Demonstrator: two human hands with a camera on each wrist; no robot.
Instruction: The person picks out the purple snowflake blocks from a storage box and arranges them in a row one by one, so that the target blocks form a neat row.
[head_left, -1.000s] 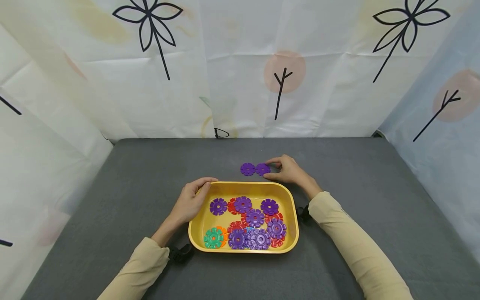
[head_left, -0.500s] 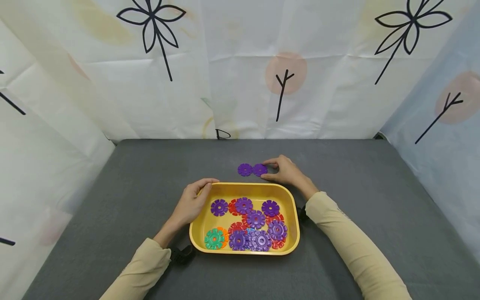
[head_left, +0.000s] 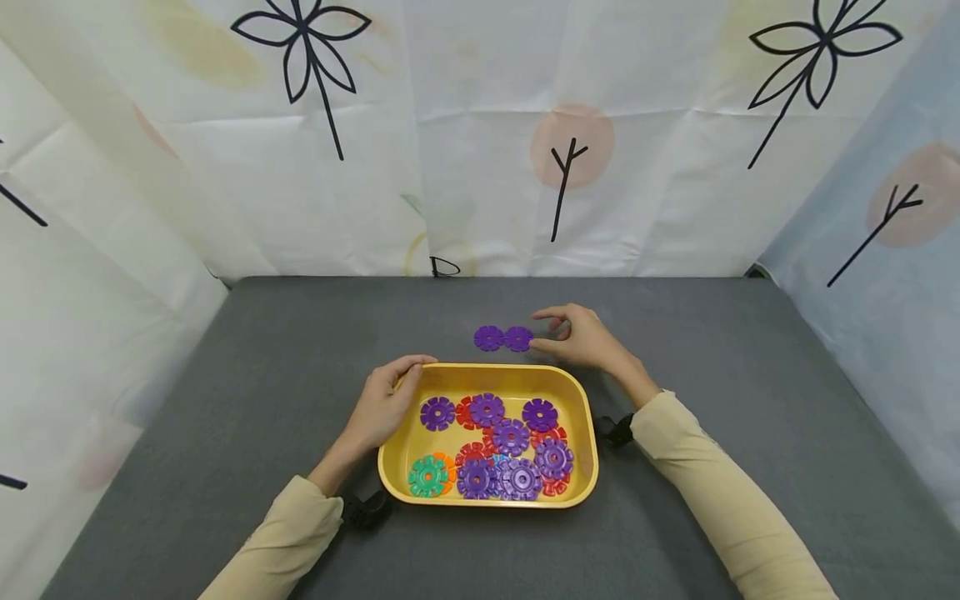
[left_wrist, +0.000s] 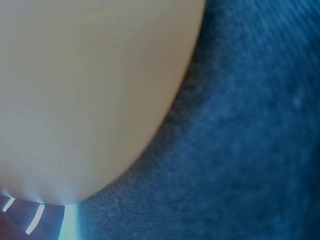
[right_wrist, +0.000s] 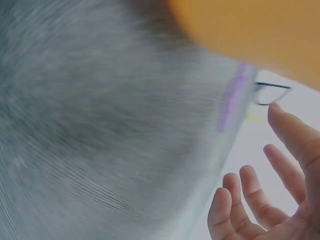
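At its back left corner, a yellow plastic tray (head_left: 487, 503) is held by my left hand (head_left: 381, 406), thumb at the rim and fingers along the outside. Several flower-shaped plastic discs lie inside it, mostly purple (head_left: 476, 479) and red, with a green disc (head_left: 428, 477) at the front left. Beyond the tray, two purple discs (head_left: 489, 337) lie flat side by side, edges meeting. Just right of them is my right hand (head_left: 587, 337), thumb and fingers parted with nothing between. In the right wrist view the right hand (right_wrist: 270, 205) has its fingers spread; the purple discs (right_wrist: 232, 100) are blurred beyond.
A dark grey cloth (head_left: 712, 350) covers the table. White printed curtains (head_left: 480, 167) rise behind its back edge and along both sides. Black wrist straps (head_left: 366, 508) sit close to the tray's sides. Bare skin and cloth fill most of the left wrist view.
My right hand has let go of the right purple disc and drawn back slightly rightward, its fingers parting. The two discs stay together on the cloth. The left hand keeps its place on the tray.
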